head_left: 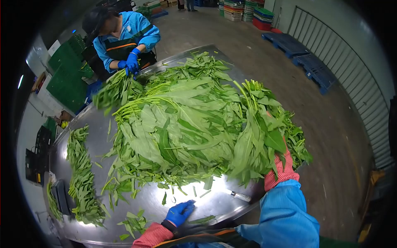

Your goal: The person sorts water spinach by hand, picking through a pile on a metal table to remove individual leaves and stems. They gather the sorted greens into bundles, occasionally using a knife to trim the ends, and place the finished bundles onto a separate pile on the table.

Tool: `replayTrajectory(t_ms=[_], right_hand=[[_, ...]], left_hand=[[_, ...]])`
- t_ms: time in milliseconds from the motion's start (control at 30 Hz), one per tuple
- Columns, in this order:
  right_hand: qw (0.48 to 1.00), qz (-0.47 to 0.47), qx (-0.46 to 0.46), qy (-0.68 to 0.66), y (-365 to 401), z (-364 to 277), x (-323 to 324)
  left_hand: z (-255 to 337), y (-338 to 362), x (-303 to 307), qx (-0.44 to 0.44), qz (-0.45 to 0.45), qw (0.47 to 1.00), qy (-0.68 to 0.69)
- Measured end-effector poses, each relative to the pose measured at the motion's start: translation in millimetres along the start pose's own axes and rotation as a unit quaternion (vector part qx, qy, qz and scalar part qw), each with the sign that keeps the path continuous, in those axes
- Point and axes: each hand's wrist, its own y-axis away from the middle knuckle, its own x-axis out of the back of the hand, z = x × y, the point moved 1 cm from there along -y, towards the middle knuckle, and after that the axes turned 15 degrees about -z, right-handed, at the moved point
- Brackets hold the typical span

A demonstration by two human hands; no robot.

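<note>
My left hand, in a blue glove, is low over the metal table near its front edge, fingers stretched out and holding nothing I can see. A small metal ring-like piece shows by its fingers. On the right, my right arm reaches into the greens with a red-striped cuff. Leaves hide most of my right hand, which appears closed around a bunch of water spinach, stems pointing away. Beside that bunch lies a big heap of water spinach. A small knife with a pale handle rests in front of the heap.
Across the metal table, a co-worker in blue sleeves and gloves holds another bunch. A long row of greens lies at the left. Blue pallets, stacked crates and a railing stand beyond.
</note>
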Motion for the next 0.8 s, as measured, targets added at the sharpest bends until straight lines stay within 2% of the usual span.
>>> replayTrajectory(t_ms=[133,233,267,300,333,367,400,433,500,567,633,700,767,800], right_hand=[[0.997,0.018,0.029,0.063,19.9,-12.6,5.1],[0.984,0.015,0.041,0.172,39.8,-22.8,-6.0],[0.976,0.010,0.045,0.215,47.4,-24.4,-12.3],[0.964,-0.002,0.046,0.263,56.9,-24.6,-21.1],[0.947,-0.023,0.044,0.317,67.7,-21.7,-32.8],[0.930,-0.041,0.044,0.364,78.1,-20.8,-44.7],[0.910,-0.065,0.044,0.408,88.6,-16.1,-58.0],[0.887,-0.095,0.044,0.451,100.6,-8.6,-72.7],[0.833,-0.167,0.050,0.526,125.4,12.3,-102.8],[0.780,-0.249,0.057,0.571,150.2,41.1,-135.3],[0.752,-0.301,0.055,0.584,175.8,76.4,-171.6],[0.755,-0.315,0.002,0.575,208.8,109.8,-212.4],[0.689,-0.296,0.128,0.649,228.2,147.8,-232.0],[0.642,-0.278,0.133,0.702,236.8,158.5,-246.3]], left_hand=[[-2.0,-0.4,-4.3,-0.032,-0.004,0.999,-0.017],[-5.7,-4.1,-6.8,-0.068,0.005,0.985,0.160],[8.3,-5.5,2.2,-0.052,0.003,0.983,0.177],[29.5,-9.0,16.0,-0.083,-0.004,0.991,0.104],[43.8,-14.2,27.3,-0.096,-0.007,0.990,0.106],[57.8,-24.5,37.5,-0.145,-0.021,0.986,0.077],[64.5,-38.7,42.6,-0.180,-0.070,0.960,0.204],[81.0,-53.5,51.1,-0.243,-0.124,0.937,0.219],[122.9,-70.8,57.4,-0.263,-0.128,0.916,0.274],[136.7,-88.2,58.5,-0.270,-0.114,0.895,0.335],[137.1,-98.6,64.1,-0.272,-0.136,0.896,0.323],[74.4,-105.5,47.4,-0.250,-0.005,0.862,0.441],[91.2,-93.0,66.2,-0.356,-0.090,0.863,0.346],[105.8,-59.8,74.4,-0.351,-0.062,0.901,0.249]])
